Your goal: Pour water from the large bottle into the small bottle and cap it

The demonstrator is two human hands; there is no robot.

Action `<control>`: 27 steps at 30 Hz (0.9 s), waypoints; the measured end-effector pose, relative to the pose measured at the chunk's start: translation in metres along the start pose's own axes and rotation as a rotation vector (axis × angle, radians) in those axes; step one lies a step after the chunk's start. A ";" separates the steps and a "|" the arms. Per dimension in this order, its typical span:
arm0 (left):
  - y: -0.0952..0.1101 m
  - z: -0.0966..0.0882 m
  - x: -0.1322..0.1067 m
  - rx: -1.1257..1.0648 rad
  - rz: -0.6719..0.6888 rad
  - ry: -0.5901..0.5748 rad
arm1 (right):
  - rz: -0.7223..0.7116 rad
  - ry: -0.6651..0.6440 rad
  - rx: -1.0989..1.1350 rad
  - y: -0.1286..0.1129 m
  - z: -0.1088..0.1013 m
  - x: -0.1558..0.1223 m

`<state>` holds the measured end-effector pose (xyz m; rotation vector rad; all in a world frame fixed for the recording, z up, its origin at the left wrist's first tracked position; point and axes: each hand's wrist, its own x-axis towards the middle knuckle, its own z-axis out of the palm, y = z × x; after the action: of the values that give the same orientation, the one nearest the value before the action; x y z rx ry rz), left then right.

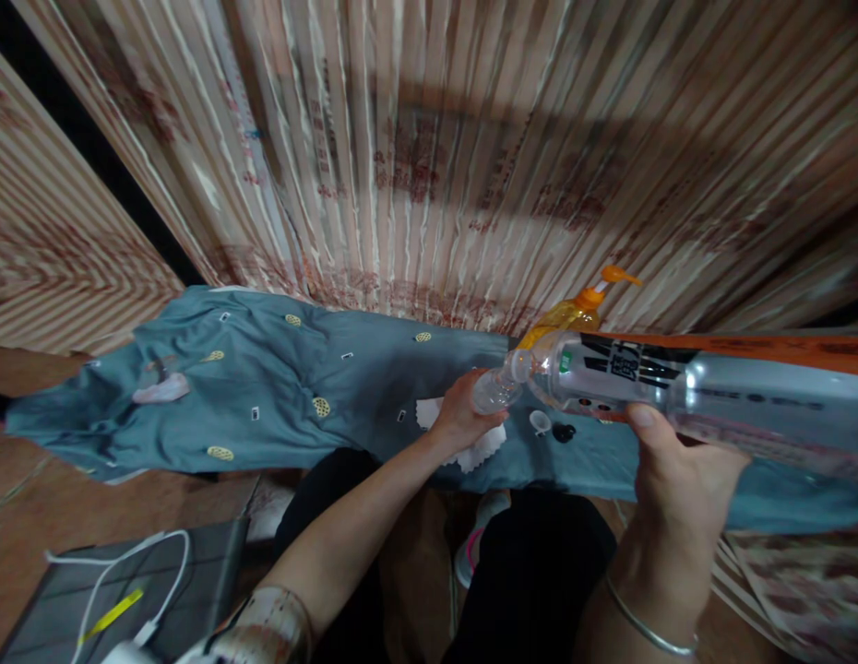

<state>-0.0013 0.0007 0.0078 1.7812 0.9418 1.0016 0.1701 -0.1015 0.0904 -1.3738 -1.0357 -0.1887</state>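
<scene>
nearest, a patterned sleeve [267, 620] covers part of the left arm [363, 535]. from left to right, i see a white cable [184, 558] and yellow strip [116, 611] on a dark grey surface [213, 549]; a crumpled pale item [162, 388] on blue-green cloth [374, 392]; the left hand [462, 413], fingers curled around a small clear bottle [494, 394] above a scalloped white sheet [481, 453]; an amber pump bottle [564, 318] behind; a round white piece [540, 422] beside a black one [563, 432]; and a large clear bottle [747, 383], tipped sideways, its neck at the small bottle's mouth. the right hand [688, 466] holds it, thumb on its near side, other fingers hidden.
</scene>
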 end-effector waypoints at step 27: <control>-0.002 0.001 0.000 0.004 0.010 0.005 | -0.017 0.004 0.021 0.005 -0.002 0.004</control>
<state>-0.0009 0.0009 0.0053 1.7887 0.9395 1.0120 0.1765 -0.1004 0.0896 -1.3459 -1.0433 -0.1922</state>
